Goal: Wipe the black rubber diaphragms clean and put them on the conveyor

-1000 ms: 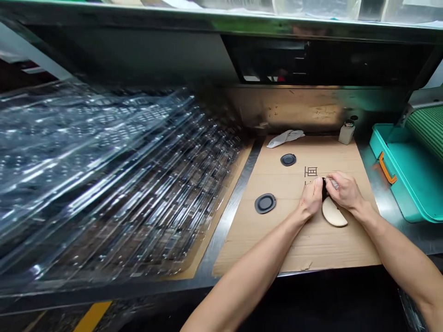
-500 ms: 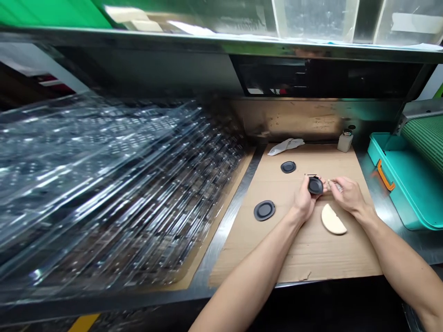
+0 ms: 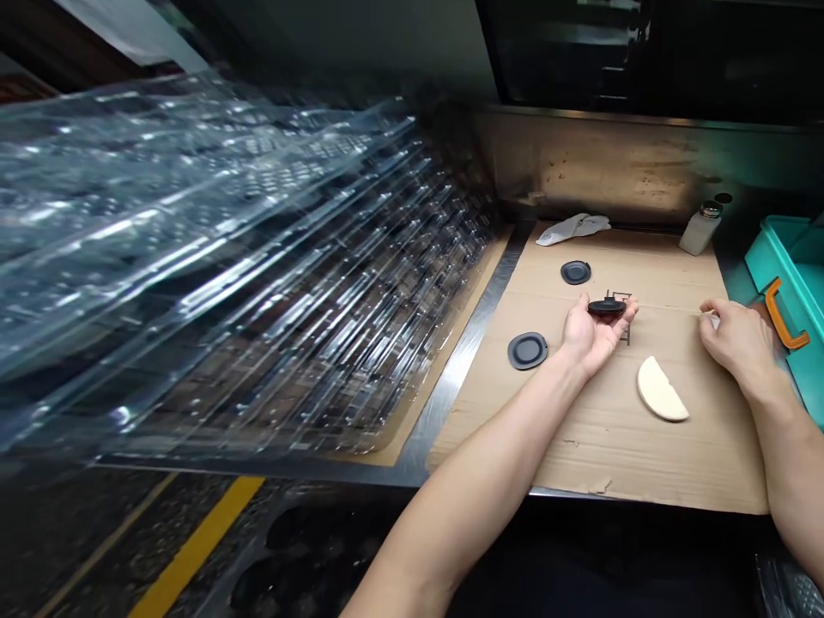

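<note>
My left hand (image 3: pixel 596 335), palm up, holds a black oval plastic part (image 3: pixel 606 306), seen nearly edge-on, with thin sprue-like black bars beside it. To the right, over the cardboard, my right hand (image 3: pixel 737 343) has its fingers curled; a small whitish bit shows by the thumb, too little of it to name. Between and below both hands lies a cream half-round pad (image 3: pixel 661 390). Two dark oval plastic parts rest left of my left hand, a farther one (image 3: pixel 575 272) and a nearer one (image 3: pixel 528 351).
A cardboard sheet (image 3: pixel 502 421) covers the metal bench. Stacked clear plastic trays (image 3: pixel 257 300) fill the left side. At the back are a white cloth (image 3: pixel 572 228) and a pump-top bottle (image 3: pixel 700 230). A teal bin (image 3: pixel 763 249) with an orange handle stands at right.
My right hand has moved away from my left, toward the teal bin. The black oval part in my left hand has tilted from face-up to nearly edge-on. The view has shifted downward and left.
</note>
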`<action>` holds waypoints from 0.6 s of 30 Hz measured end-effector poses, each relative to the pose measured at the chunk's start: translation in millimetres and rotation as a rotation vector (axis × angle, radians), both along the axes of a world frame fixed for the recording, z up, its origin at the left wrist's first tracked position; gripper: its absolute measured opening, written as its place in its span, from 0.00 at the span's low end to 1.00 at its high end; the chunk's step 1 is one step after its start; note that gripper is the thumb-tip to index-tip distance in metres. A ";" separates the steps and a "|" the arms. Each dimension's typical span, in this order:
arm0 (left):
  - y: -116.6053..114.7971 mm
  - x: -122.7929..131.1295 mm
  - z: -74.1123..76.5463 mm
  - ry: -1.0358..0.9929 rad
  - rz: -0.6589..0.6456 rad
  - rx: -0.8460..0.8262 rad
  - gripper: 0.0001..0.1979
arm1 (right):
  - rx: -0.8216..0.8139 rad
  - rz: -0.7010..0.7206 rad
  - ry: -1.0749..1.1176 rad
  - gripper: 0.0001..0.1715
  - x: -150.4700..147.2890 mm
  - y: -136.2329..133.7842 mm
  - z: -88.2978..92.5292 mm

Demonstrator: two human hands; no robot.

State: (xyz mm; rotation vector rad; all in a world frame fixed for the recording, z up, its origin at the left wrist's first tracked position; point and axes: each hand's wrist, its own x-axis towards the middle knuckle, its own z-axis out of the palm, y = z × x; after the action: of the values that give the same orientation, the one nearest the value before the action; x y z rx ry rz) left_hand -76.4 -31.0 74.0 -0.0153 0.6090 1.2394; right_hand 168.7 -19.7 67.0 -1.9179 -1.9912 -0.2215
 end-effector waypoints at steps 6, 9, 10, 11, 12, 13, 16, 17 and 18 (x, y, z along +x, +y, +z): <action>1.2 -1.7 -0.1 0.018 -0.005 0.036 0.30 | 0.019 0.141 0.020 0.20 -15.7 -14.9 12.0; 3.0 -2.5 -3.9 0.062 0.007 0.068 0.30 | -0.208 0.492 0.106 0.26 -35.5 -33.3 19.2; 4.0 -3.4 -5.7 0.081 0.009 0.079 0.29 | -0.321 0.590 0.103 0.26 -40.1 -38.7 20.0; 5.1 -4.6 -7.6 0.097 0.008 0.092 0.29 | -0.407 0.653 0.089 0.26 -43.0 -42.7 19.9; 6.3 -6.0 -9.2 0.111 0.006 0.107 0.27 | -0.445 0.676 0.074 0.25 -44.1 -44.8 19.0; 7.3 -7.3 -10.6 0.124 0.004 0.124 0.25 | -0.430 0.662 0.072 0.24 -43.6 -45.0 17.8; 9.0 -9.4 -11.7 0.150 0.013 0.186 0.18 | -0.217 0.505 0.188 0.22 -38.2 -36.2 14.7; 8.8 -9.1 -11.2 0.155 0.019 0.200 0.16 | -0.141 0.427 0.259 0.21 -37.5 -31.9 14.7; 8.1 -8.2 -10.3 0.155 0.024 0.211 0.15 | -0.075 0.350 0.336 0.19 -38.6 -27.8 15.2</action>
State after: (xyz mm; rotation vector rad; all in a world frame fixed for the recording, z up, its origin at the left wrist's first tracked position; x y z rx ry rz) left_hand -84.5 -22.9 63.7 0.2530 0.6104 1.3307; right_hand 130.1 -47.5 82.2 -1.4907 -2.0744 0.2540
